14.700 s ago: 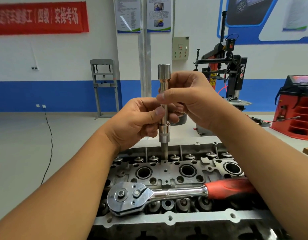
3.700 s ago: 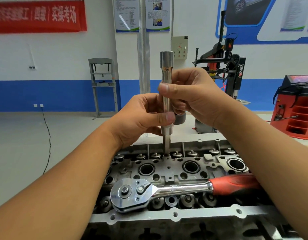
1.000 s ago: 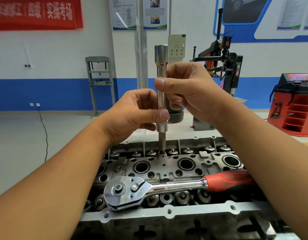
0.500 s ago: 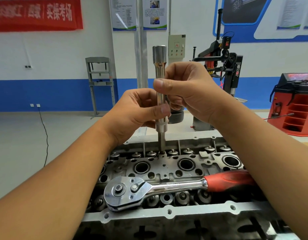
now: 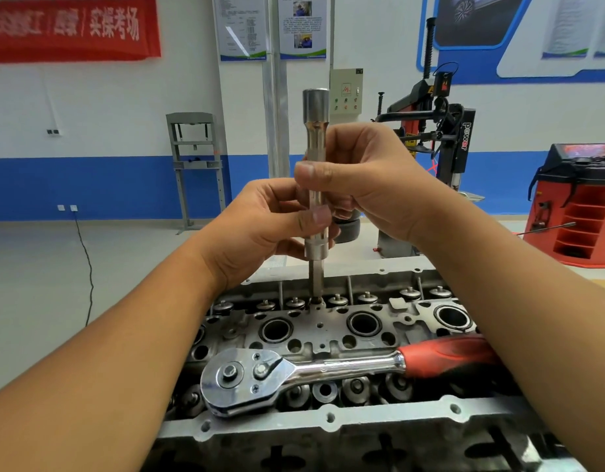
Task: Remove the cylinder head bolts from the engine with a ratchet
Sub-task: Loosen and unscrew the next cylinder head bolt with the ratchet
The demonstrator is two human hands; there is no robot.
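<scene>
A chrome extension bar with a socket stands upright over the cylinder head, its bit seated in a bolt hole in the far row. My left hand pinches the bar's lower part between thumb and fingers. My right hand grips the bar higher up, thumb across its front. The ratchet, chrome with a red handle, lies flat across the head near me, touched by neither hand; my right forearm hides the handle's end.
Valve springs and spark plug wells cover the head. Behind stand a black and red tyre changer, a red wheel balancer, a grey press frame and a metal pillar.
The bar and bolt have risen a little out of the head since the oldest frame. In the last second both hands stay on the bar, with small shifts of the fingers.
</scene>
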